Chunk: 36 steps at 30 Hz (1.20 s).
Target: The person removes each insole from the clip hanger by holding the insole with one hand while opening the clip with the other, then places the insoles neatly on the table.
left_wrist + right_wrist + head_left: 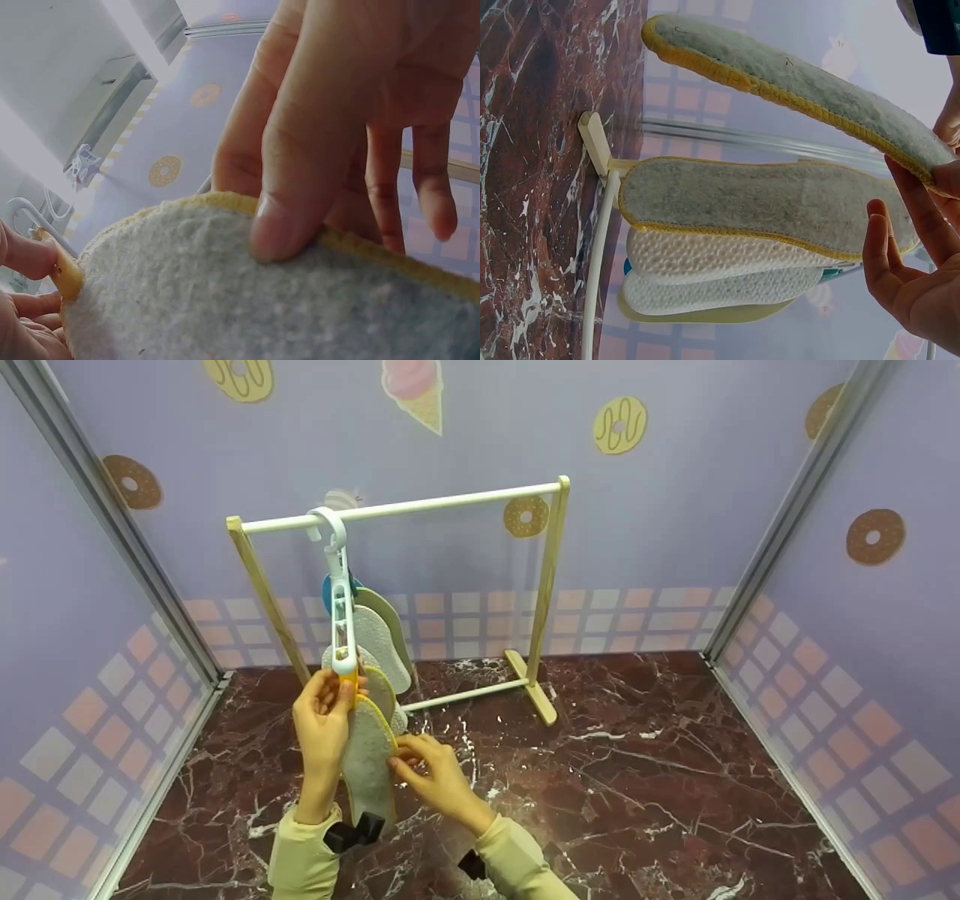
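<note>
Head view, watched by me from afar: one grey, yellow-edged insole [367, 765], long side running down, at the near end of a white hanger [343, 607]. Left hand [324, 724]: pinching the yellow clip [349, 679] at its top. Right hand [435, 776]: pinching its right edge. One rack [551, 577], hanger hooked over its bar. Other insoles [382, 649] behind (partly masked from me by hanger and insole). A black wrist piece [367, 829] covers the lower end.

Left wrist view: insole filling the foreground, right thumb on its rim.

Right wrist view: insole apart from a second grey one [765, 202]; beyond, white dimpled insoles [697, 259]; marbled table [532, 180] alongside.
</note>
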### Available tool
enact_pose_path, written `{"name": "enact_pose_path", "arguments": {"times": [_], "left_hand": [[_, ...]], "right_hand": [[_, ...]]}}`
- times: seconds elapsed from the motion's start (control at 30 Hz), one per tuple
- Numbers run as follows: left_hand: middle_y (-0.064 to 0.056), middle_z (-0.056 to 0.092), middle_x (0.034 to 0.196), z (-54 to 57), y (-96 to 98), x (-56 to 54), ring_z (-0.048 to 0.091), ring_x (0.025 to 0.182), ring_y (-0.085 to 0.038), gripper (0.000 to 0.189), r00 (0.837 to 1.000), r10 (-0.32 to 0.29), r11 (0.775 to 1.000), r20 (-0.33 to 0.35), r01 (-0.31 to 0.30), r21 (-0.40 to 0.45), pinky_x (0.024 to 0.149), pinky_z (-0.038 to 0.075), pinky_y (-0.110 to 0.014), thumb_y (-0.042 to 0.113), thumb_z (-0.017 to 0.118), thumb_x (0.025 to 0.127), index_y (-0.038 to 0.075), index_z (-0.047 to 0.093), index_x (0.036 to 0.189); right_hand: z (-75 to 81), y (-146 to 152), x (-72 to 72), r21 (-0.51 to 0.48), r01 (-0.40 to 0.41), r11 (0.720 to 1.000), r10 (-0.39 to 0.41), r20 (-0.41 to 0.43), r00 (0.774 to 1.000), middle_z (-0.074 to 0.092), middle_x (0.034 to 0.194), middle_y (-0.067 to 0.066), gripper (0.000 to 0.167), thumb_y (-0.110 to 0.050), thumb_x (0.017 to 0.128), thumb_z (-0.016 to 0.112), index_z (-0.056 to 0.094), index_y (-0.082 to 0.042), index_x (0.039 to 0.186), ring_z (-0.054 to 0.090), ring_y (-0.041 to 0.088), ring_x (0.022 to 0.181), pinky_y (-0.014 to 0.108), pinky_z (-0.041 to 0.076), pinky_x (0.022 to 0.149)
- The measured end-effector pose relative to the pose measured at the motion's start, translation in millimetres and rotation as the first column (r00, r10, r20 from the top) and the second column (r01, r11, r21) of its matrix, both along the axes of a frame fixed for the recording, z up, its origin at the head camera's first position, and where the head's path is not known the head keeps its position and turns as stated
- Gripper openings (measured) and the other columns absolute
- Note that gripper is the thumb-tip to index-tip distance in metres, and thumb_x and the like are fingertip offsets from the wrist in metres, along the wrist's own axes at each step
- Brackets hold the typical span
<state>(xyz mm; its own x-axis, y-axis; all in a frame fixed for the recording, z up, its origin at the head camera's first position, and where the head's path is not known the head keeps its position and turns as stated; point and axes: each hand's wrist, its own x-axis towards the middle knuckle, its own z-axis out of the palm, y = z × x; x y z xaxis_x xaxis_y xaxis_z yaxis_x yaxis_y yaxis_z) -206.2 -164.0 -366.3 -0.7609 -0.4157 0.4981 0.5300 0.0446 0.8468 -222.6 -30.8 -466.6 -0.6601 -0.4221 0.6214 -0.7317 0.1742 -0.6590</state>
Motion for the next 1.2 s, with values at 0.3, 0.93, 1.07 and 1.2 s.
{"name": "enact_pose_path", "arguments": {"times": [0.3,0.93,1.07,1.2], "left_hand": [[0.010,0.066,0.071,-2.6,-1.0,-1.3,0.062,0.061,-0.004,0.013,0.999,-0.020,0.999,-0.025,0.020,0.030,0.059,0.048,-0.014,-0.011,0.050,0.083,-0.006,0.059,0.091],[0.008,0.064,0.074,4.5,-4.6,-1.3,0.057,0.066,-0.002,0.012,0.991,-0.130,0.991,0.029,0.130,0.016,0.061,0.046,-0.014,0.003,0.049,0.090,0.011,0.058,0.089],[0.009,0.065,0.073,5.3,-5.6,-2.0,0.057,0.066,-0.002,0.013,0.989,-0.144,0.989,0.024,0.143,0.032,0.061,0.045,-0.014,0.002,0.049,0.089,0.011,0.058,0.087],[0.007,0.065,0.073,6.1,-5.5,-2.1,0.059,0.066,-0.003,0.014,0.986,-0.169,0.984,0.000,0.169,0.062,0.062,0.048,-0.016,0.002,0.049,0.089,0.011,0.059,0.086]], "right_hand": [[2.7,-0.9,2.0,0.012,0.010,1.000,-0.010,0.036,0.999,0.065,0.084,0.016,0.012,-0.006,0.084,0.059,0.061,0.000,0.094,0.065,0.024,0.071,0.017,0.051,0.067],[34.1,5.6,18.4,0.010,0.017,1.000,-0.017,0.011,1.000,0.066,0.082,0.018,0.013,0.000,0.081,0.060,0.061,0.003,0.093,0.065,0.026,0.072,0.016,0.050,0.069],[33.2,5.6,18.1,0.004,0.029,1.000,-0.029,-0.020,0.999,0.067,0.081,0.017,0.012,0.000,0.081,0.060,0.061,0.002,0.092,0.065,0.025,0.072,0.013,0.049,0.068],[33.5,5.6,18.5,-0.002,0.026,1.000,-0.026,-0.022,0.999,0.067,0.081,0.017,0.011,0.000,0.081,0.060,0.060,0.002,0.091,0.065,0.025,0.072,0.016,0.050,0.068]]}}
